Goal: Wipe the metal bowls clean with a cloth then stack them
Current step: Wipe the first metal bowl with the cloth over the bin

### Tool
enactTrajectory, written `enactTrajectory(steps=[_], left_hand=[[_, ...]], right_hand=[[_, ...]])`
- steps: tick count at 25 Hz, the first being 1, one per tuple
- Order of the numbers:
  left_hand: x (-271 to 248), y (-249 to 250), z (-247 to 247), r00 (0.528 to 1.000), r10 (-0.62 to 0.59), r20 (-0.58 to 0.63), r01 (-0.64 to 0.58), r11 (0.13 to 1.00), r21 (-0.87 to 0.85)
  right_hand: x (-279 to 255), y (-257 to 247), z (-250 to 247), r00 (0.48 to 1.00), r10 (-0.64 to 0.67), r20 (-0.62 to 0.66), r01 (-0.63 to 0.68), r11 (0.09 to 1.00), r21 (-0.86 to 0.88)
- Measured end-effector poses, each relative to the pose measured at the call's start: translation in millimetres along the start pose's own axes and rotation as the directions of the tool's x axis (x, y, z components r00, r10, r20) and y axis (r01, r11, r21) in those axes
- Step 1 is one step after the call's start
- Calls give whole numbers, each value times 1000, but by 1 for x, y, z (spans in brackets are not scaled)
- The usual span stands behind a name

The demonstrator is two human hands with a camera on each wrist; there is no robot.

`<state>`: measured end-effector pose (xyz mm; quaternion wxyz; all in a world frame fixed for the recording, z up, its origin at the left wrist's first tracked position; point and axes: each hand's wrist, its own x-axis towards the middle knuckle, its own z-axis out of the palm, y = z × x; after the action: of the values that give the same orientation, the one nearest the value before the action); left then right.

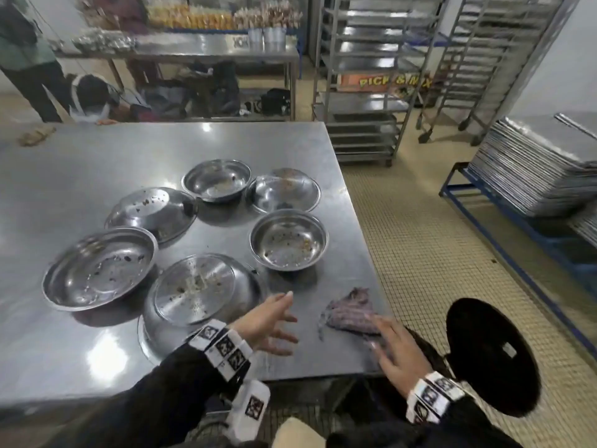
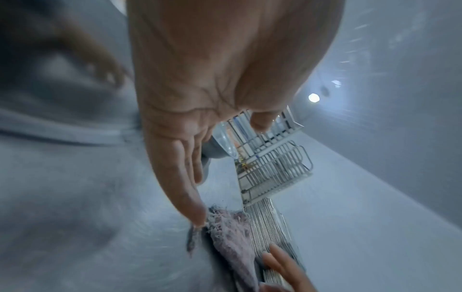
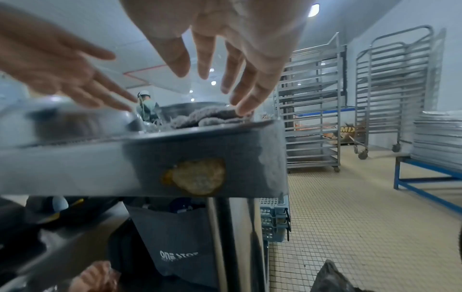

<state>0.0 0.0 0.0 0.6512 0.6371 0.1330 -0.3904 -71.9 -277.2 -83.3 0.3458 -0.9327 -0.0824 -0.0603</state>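
Observation:
Several dirty metal bowls lie on the steel table. Upright ones include a wide bowl at the left and a smaller bowl at the right. The nearest bowl lies upside down, specked with crumbs. A frayed purple-grey cloth lies by the table's near right corner. My left hand hovers open with spread fingers between the upside-down bowl and the cloth. My right hand reaches over the table edge, its straight fingertips touching the cloth. In the left wrist view my little finger is beside the cloth.
A black round stool stands right of the table corner. Steel tray racks stand beyond on the tiled floor. A stack of trays rests on a blue frame at the right. A brown rag lies at the table's far left.

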Motion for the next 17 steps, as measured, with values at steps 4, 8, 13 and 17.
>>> enactTrajectory(steps=[4, 8, 13, 17], left_hand=[[47, 27, 4, 987, -95, -132, 60, 968, -244], [75, 37, 3, 963, -67, -261, -25, 942, -335], [99, 48, -5, 928, -56, -369, -70, 945, -319], [103, 42, -6, 930, -24, -367, -105, 939, -328]], right_hand=[[42, -8, 11, 992, 91, 89, -61, 953, -296], [64, -18, 18, 941, 315, 121, -223, 849, -480], [79, -22, 27, 942, 319, 108, -202, 793, -575], [70, -13, 19, 977, 215, 4, -193, 888, -417]])
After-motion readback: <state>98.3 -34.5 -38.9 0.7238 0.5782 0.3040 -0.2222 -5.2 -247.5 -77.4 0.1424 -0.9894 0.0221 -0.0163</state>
